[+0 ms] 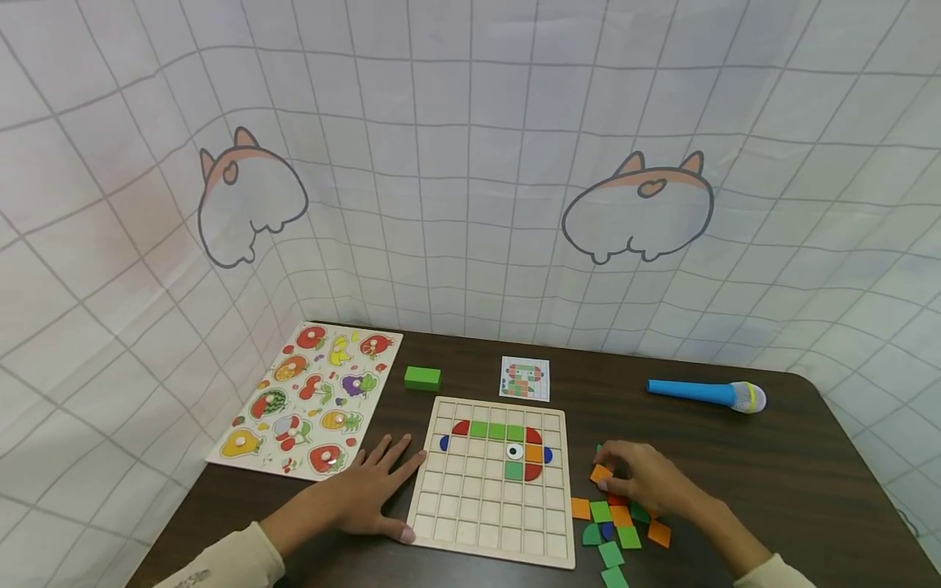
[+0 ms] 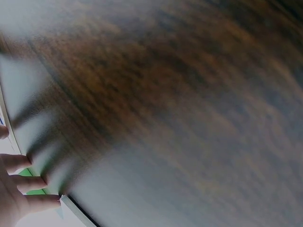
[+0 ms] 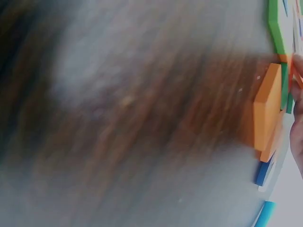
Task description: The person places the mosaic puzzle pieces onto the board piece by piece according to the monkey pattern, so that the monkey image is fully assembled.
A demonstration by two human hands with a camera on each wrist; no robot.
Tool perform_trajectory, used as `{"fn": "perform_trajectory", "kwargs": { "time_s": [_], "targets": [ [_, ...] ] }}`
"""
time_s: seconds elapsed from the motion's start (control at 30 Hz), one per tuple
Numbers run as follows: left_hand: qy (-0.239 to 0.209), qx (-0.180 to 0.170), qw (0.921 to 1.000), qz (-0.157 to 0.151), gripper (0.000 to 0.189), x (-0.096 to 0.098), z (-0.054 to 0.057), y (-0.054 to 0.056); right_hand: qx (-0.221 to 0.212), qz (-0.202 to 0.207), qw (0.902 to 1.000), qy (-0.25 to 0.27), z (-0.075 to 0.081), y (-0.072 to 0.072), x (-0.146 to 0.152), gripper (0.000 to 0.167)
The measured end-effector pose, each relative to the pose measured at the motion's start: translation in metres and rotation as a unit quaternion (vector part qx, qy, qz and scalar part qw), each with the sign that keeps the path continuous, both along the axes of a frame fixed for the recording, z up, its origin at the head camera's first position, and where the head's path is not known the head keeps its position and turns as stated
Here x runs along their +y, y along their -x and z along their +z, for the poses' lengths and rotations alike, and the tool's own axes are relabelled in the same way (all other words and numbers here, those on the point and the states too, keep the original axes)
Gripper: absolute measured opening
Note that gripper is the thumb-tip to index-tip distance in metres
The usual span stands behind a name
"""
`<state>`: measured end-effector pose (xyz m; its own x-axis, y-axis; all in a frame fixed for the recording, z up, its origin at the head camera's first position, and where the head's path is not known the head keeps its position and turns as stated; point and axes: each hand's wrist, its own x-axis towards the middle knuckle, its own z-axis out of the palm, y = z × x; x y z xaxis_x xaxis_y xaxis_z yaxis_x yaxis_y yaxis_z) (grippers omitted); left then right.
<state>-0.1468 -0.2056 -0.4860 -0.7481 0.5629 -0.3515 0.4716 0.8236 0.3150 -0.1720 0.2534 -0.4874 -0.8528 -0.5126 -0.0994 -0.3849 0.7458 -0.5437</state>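
My left hand (image 1: 367,490) lies spread on the table, with its fingertips and thumb at the left edge of a wooden grid board (image 1: 470,506). The board carries red quarter-rounds (image 1: 532,473), green squares (image 1: 497,431), an orange square (image 1: 533,453), blue half-rounds (image 1: 444,443) and a white eye tile (image 1: 515,451). Right of the board, my right hand (image 1: 650,478) pinches an orange square tile (image 1: 600,474) between thumb and fingers, above a pile of loose tiles. In the right wrist view, only part of that hand (image 3: 297,123) shows at the edge, beside an orange tile (image 3: 267,109).
Loose tiles, including a green one (image 1: 610,554) and an orange one (image 1: 659,534), spread right of the board. Behind it lie a pattern card (image 1: 524,378) and a green block (image 1: 422,378). A fruit puzzle (image 1: 309,400) is at left, a blue toy microphone (image 1: 698,394) at right.
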Motion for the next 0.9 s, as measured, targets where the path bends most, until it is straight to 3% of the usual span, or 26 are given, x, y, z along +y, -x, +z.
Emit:
{"fn": "perform_trajectory", "kwargs": {
  "time_s": [0.3, 0.57, 0.9],
  "targets": [
    [-0.003, 0.0, 1.0, 0.0, 0.11, -0.001, 0.001, -0.001, -0.022, 0.018, 0.9974, 0.067, 0.012, 0.002, -0.018, 0.024],
    [-0.003, -0.004, 1.0, 0.001, 0.11, -0.001, 0.001, 0.0, -0.029, 0.049, 0.9919, 0.113, 0.019, 0.01, -0.058, 0.026],
    [0.003, -0.018, 0.9998, 0.009, 0.111, 0.002, 0.005, 0.0, -0.019, 0.057, 0.9879, 0.143, 0.022, 0.021, -0.113, 0.029]
  ]
}}
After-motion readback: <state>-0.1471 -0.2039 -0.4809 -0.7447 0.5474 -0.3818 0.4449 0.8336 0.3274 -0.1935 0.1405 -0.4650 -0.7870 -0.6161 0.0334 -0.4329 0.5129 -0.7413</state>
